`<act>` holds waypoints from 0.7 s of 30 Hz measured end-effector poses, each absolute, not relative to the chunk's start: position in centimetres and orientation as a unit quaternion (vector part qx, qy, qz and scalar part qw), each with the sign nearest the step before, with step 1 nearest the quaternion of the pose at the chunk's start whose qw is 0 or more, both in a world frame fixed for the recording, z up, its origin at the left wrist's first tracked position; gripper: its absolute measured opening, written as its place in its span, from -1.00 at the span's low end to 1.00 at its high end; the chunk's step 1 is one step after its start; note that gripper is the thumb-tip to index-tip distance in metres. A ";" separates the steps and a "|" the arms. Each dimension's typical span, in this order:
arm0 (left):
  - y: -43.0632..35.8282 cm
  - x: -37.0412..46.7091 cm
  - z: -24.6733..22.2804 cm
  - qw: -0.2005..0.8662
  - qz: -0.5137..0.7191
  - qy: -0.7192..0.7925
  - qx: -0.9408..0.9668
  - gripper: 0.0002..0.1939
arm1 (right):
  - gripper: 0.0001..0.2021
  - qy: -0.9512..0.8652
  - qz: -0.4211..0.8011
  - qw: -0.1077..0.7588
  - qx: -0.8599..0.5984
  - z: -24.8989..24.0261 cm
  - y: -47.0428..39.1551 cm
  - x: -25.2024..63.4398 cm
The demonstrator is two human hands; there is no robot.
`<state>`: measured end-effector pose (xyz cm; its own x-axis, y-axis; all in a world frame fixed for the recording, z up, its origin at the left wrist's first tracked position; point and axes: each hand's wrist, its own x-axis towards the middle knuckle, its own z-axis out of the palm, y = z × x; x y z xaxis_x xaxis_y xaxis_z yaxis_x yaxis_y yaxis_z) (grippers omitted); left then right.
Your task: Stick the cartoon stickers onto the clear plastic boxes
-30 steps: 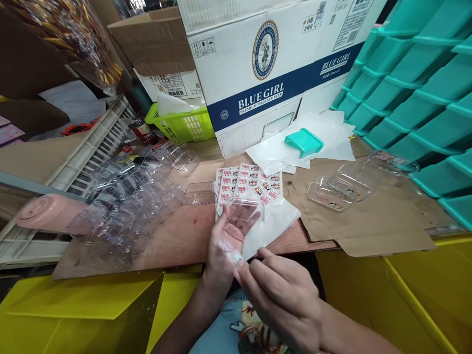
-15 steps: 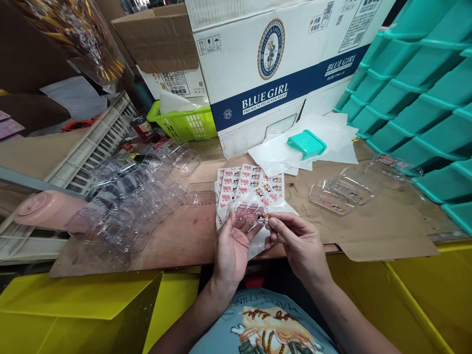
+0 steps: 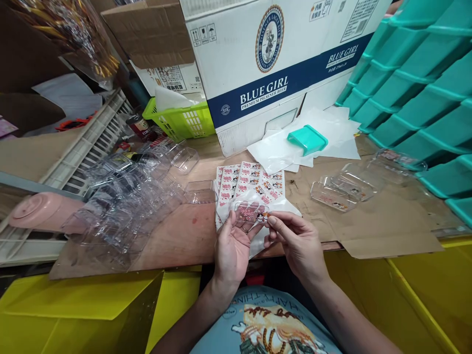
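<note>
A clear plastic box (image 3: 252,206) is held out in front of the body, between the two hands, just above the near end of the sticker sheets (image 3: 250,181) and the white paper (image 3: 283,209). It is supported from the left by the left hand (image 3: 232,250), whose palm is turned up, with the thumb at the box's left edge and the fingers seen through the plastic from behind. On the box a sticker (image 3: 246,212) with pink writing and two cartoon cats is seen, and its right end is pinched between thumb and fingertip of the right hand (image 3: 300,246); whether the box's rim is also gripped there cannot be told, nor whether the sticker is fully pressed down. The hands are kept a little apart, joined only through the box. To the left a pile of clear boxes (image 3: 132,201) is spread on the table (image 3: 180,231); to the right, boxes with stickers (image 3: 334,196) are laid on the cardboard (image 3: 391,241). A second ago the box was held without any print showing, and the right hand was drawn down near the left wrist; compared with half a second ago, almost the same pose is kept.
</note>
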<state>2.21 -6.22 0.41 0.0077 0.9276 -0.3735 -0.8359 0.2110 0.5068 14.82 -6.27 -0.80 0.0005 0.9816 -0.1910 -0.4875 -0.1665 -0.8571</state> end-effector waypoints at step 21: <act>-6.3 1.9 0.1 0.692 0.630 0.348 0.058 -0.80 | -0.80 -0.371 0.579 0.565 -0.456 -1.2 -5.9 14.7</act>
